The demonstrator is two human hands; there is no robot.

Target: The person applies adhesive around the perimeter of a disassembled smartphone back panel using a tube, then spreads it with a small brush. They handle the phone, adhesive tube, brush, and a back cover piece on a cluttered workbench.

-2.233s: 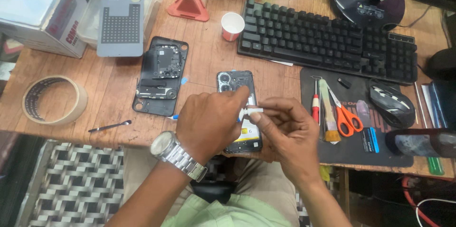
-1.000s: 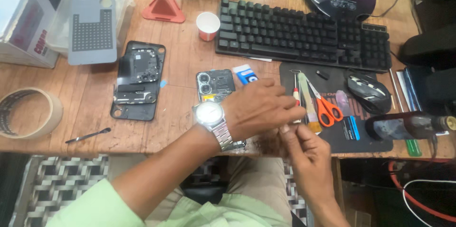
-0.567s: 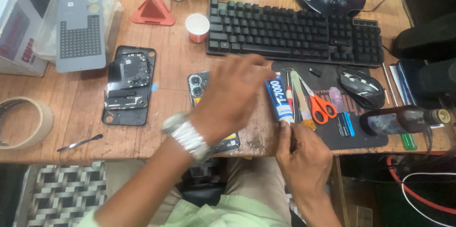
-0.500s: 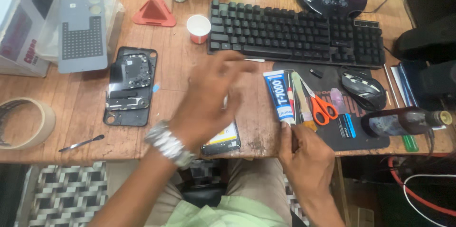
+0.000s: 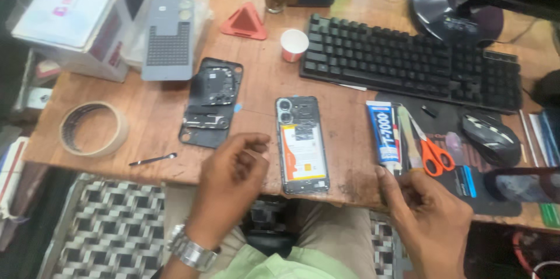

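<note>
The left hand [image 5: 233,168] hovers at the near edge of the table [image 5: 151,118] with its grip loosely curled and holding nothing, its fingertips just beside the left side of the opened phone [image 5: 301,143]. That phone lies flat, back cover off, with its camera ring toward the far side and an orange-and-white panel showing in its middle. The right hand [image 5: 429,212] rests at the near edge further right, its grip half curled and empty, with the forefinger reaching up to the lower end of the glue tube [image 5: 384,136]; whether the fingertip actually touches the tube cannot be told. The blue-and-white tube lies lengthwise on the dark mat [image 5: 466,188], just beside orange-handled scissors [image 5: 430,149]. Right of them sits a dark mouse [image 5: 491,137], and behind the mat a black keyboard [image 5: 408,60] runs across the table. A wristwatch [image 5: 192,251] shows on the left wrist. Left of the opened phone lies a detached black back frame [image 5: 210,103], and further left a roll of tape [image 5: 93,129] with a thin metal tool [image 5: 153,159] near it. At the far side stand a small red-and-white cup [image 5: 294,44], a red triangular stand [image 5: 245,22] and a grey phone case [image 5: 168,38] on a clear box.
</note>
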